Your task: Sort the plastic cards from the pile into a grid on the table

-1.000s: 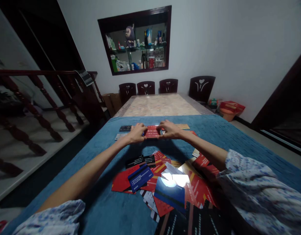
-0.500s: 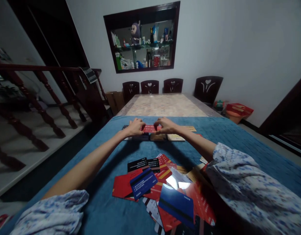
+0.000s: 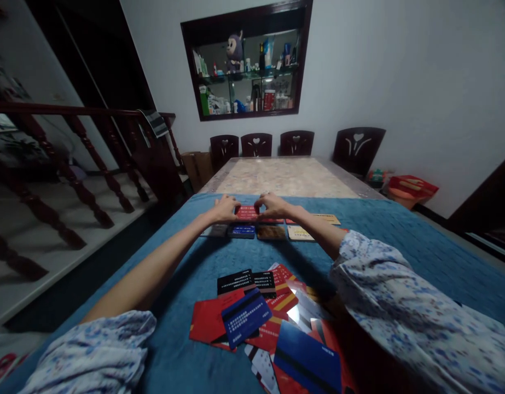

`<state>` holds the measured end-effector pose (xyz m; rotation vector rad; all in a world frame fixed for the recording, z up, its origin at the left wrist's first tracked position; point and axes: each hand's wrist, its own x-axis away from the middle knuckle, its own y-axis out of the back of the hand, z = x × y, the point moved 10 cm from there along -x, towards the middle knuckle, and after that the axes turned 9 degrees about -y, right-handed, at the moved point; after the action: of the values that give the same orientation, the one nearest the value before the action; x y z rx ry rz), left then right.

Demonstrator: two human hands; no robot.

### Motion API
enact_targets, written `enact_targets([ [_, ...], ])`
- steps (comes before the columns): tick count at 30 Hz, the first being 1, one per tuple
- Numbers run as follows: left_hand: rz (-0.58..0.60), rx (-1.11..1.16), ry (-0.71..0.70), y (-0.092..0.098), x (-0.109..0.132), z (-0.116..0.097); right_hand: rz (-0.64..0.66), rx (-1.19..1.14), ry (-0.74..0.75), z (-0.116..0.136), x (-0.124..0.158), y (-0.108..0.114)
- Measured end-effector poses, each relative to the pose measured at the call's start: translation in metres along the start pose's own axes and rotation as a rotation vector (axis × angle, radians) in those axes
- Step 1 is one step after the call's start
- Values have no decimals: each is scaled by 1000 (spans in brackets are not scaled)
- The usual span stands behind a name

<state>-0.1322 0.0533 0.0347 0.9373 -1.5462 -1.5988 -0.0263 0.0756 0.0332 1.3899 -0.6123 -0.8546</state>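
Observation:
A red card (image 3: pixel 247 213) with pale print sits between my two hands at the back row of cards. My left hand (image 3: pixel 225 209) pinches its left end, and my right hand (image 3: pixel 272 207) grips its right end. Just in front of them lie a blue card (image 3: pixel 241 232), a brown card (image 3: pixel 271 233) and a cream card (image 3: pixel 300 233) in a row. Nearer to me spreads a loose heap of cards: black cards (image 3: pixel 234 283), red cards (image 3: pixel 207 320) and blue cards (image 3: pixel 307 358), overlapping. My right sleeve hides part of the heap.
A blue cloth (image 3: pixel 170 345) covers the near part of the table; the far part (image 3: pixel 280 175) is pale and patterned. Several dark chairs (image 3: pixel 297 143) stand behind it. To the left runs a wooden railing (image 3: pixel 88 145). A wall cabinet (image 3: pixel 248 74) holds bottles and a plush toy.
The red card has come down slightly toward the back row, held at both ends. The blue card in front is now more visible. My view has shifted a little.

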Motion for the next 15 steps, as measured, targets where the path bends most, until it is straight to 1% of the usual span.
enact_targets([
  [6, 48, -20, 8, -9, -9, 13, 27, 29, 5, 0, -17, -10],
  [15, 69, -3, -20, -24, -21, 24, 89, 65, -63, -5, -33, -31],
])
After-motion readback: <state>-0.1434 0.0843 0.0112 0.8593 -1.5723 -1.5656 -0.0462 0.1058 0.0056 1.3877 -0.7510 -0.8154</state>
